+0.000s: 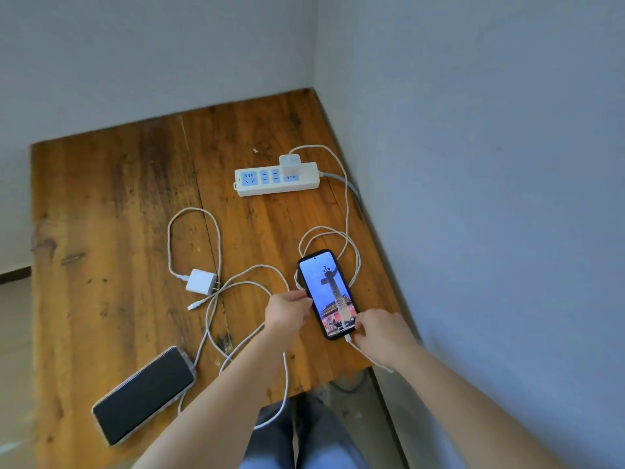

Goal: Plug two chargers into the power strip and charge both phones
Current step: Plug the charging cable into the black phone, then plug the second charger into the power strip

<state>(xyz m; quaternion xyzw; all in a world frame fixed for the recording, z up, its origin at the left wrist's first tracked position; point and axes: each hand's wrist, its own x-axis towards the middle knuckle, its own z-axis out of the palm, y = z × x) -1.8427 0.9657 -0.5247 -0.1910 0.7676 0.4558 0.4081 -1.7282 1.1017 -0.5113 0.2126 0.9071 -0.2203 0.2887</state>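
Observation:
A white power strip (275, 179) lies at the back of the wooden table (111, 204). One white charger (290, 164) is plugged into it near its right end. Its cable (346, 198) loops down to a lit phone in a dark case (326, 292). My left hand (287, 311) grips that phone's left edge. My right hand (378, 333) pinches the cable's plug at the phone's bottom end. A second white charger (202, 281) lies loose on the table, prongs to the right. A dark-screened phone (143, 394) lies at the front left with a cable at its top end.
Grey walls close the table in at the back and right (473, 164). The second cable (216, 238) loops across the middle of the table, with a free plug end (193, 305) beside the loose charger. My legs (304, 441) show below the table's front edge.

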